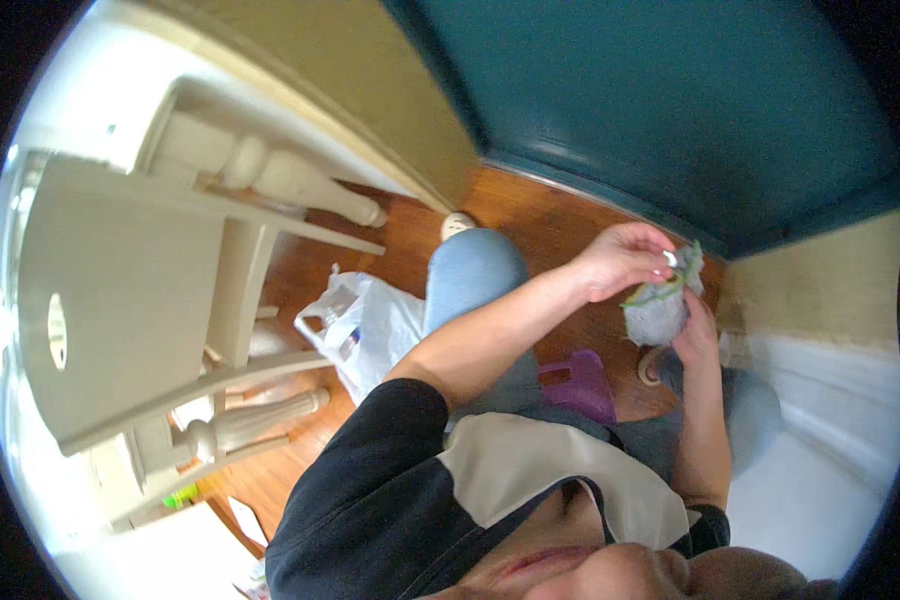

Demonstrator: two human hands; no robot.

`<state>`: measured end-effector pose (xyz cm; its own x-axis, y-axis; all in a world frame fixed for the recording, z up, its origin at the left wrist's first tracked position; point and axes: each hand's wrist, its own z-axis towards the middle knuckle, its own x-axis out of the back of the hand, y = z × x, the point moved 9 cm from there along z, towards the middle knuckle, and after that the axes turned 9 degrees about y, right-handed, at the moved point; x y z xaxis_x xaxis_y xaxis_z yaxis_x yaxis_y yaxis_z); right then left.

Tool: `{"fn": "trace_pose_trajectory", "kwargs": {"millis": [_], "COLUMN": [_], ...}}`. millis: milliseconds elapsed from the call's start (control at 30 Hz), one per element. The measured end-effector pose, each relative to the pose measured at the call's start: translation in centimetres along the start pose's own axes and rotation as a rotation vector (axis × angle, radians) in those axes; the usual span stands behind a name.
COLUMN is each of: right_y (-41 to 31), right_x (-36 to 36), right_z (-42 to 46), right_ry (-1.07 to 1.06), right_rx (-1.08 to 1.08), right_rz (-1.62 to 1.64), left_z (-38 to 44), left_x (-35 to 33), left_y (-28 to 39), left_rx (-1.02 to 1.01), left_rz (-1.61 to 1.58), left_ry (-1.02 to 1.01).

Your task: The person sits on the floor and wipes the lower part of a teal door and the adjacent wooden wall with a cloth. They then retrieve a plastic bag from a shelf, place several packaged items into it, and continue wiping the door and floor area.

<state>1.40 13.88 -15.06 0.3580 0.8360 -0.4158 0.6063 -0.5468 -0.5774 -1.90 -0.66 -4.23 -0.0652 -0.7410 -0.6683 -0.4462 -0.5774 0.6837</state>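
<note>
Both my hands are on a small, soft-looking grey-white item with green edging [654, 321], perhaps a cloth pad or bag; its exact kind is blurred. My left hand [621, 264] pinches its upper edge, where a small white bit [670, 259] shows at the fingertips. From the right side my right hand [696, 330] holds it, with some fingers hidden behind it. The item is in the air above the wooden floor [562, 319], in front of a teal door [645, 112].
A white plastic carrier bag [379, 322] with things inside stands by my left knee [476, 266]. Between my legs is a purple plastic object with a handle slot [581, 382]. A cream wooden chair [135, 277] and turned table legs [292, 180] take up the left.
</note>
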Motion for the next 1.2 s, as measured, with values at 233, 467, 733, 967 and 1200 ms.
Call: {"fn": "trace_pose_trajectory", "kwargs": {"millis": [233,467,733,967,1200], "right_y": [1.0,-0.4,0.1,0.2,-0.9], "right_x": [1.2,-1.1,-0.6,-1.6,-1.9], "right_z": [1.6,-0.7,-0.5,-1.2,-2.1], "right_ry": [-0.025,-0.02,0.0,0.063,0.021], "right_rx": [-0.018,0.074,0.099,0.11,0.133], "right_rz": [0.035,-0.091,-0.055,-0.089,-0.107], "left_z": [-0.6,-17.0,-24.5,-24.6,-21.3], "left_x": [0.8,-13.3,-18.1,-16.8,-14.0], "left_y": [1.4,14.2,17.6,18.4,20.1], "left_rx": [-0.095,-0.851,-1.227,-1.173,-1.1], "left_rz": [-0.031,0.051,0.16,0.155,-0.213], "left_ry": [0.106,-0.793,-0.606,-0.64,-0.54]}}
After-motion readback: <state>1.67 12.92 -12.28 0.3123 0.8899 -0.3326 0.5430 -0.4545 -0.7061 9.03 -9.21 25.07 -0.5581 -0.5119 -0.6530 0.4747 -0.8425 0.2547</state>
